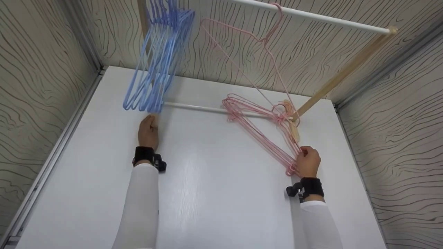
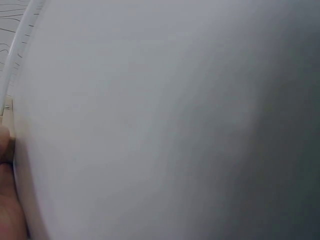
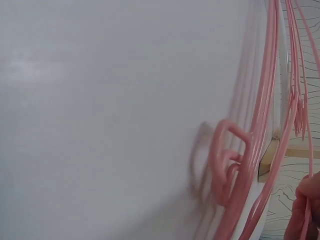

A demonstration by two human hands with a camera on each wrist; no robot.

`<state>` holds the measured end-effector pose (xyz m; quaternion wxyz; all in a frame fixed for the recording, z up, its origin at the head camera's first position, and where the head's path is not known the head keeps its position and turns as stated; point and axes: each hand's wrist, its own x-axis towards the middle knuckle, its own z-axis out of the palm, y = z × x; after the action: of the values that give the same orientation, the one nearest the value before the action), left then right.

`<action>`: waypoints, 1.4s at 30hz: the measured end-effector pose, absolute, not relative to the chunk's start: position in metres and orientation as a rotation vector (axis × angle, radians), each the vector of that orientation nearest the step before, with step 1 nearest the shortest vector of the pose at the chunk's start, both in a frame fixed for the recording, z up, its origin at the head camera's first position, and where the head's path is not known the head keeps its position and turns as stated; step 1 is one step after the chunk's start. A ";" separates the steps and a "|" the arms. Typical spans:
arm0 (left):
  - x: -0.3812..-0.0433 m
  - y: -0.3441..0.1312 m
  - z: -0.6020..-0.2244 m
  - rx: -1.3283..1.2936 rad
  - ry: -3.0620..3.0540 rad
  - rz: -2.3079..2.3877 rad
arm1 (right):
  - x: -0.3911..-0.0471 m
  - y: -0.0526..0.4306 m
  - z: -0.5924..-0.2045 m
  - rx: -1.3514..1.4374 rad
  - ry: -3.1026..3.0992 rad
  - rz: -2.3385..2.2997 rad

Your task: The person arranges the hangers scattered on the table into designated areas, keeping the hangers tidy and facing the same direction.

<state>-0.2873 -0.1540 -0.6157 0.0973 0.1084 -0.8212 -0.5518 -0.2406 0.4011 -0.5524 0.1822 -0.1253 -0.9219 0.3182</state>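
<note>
- Desk, white, spanning the width beneath all entries.
- Left hand, far left; grip closed, fingers curled about the left wooden foot.
- Blue hangers, a dense cluster, suspended just beyond the left hand; hooks run to the top edge of the head view.
- Lower rod, white, crossing low between the sides of the rack.
- Pink hanger, single, hooked over the white upper rod, tilted, one corner low at the right.
- Bunch of pink hangers, slanting from the lower rod to the right hand, beside the right wooden foot.
- Right hand; grip pinching pink wire at the bunch's near end; number of hangers pinched unclear.
</note>
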 end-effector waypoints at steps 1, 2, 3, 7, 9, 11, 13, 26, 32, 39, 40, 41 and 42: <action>-0.287 -0.154 -0.616 0.323 -2.438 -1.624 | -0.240 0.401 -0.551 -0.352 -2.587 0.902; -0.287 -0.154 -0.616 0.324 -2.442 -1.623 | -0.239 0.400 -0.550 -0.349 -2.572 0.906; -0.287 -0.154 -0.615 0.325 -2.445 -1.622 | -0.239 0.399 -0.549 -0.348 -2.557 0.911; -0.286 -0.154 -0.613 0.322 -2.449 -1.637 | -0.236 0.397 -0.545 -0.368 -2.510 0.946; -0.285 -0.154 -0.612 0.320 -2.450 -1.641 | -0.234 0.396 -0.543 -0.374 -2.488 0.961; -0.285 -0.154 -0.612 0.321 -2.450 -1.645 | -0.232 0.395 -0.541 -0.374 -2.469 0.971; -0.286 -0.154 -0.612 0.326 -2.452 -1.646 | -0.231 0.394 -0.539 -0.358 -2.447 0.982; -0.288 -0.155 -0.619 0.312 -2.461 -1.607 | -0.220 0.387 -0.521 -0.148 -2.282 1.006; -0.287 -0.156 -0.620 0.307 -2.469 -1.619 | -0.220 0.385 -0.514 -0.035 -2.247 0.968; -0.288 -0.156 -0.619 0.321 -2.474 -1.623 | -0.219 0.384 -0.511 0.017 -2.207 0.967; -0.288 -0.156 -0.619 0.318 -2.473 -1.619 | -0.219 0.384 -0.510 0.024 -2.200 0.969; -0.289 -0.156 -0.619 0.316 -2.472 -1.613 | -0.218 0.384 -0.510 0.028 -2.192 0.973; -0.289 -0.156 -0.620 0.311 -2.471 -1.610 | -0.218 0.384 -0.509 0.032 -2.189 0.975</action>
<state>-0.2892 -0.1559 -0.6200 0.0879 0.1045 -0.8299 -0.5409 -0.2181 0.3836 -0.5091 0.3640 0.0126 -0.8507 0.3790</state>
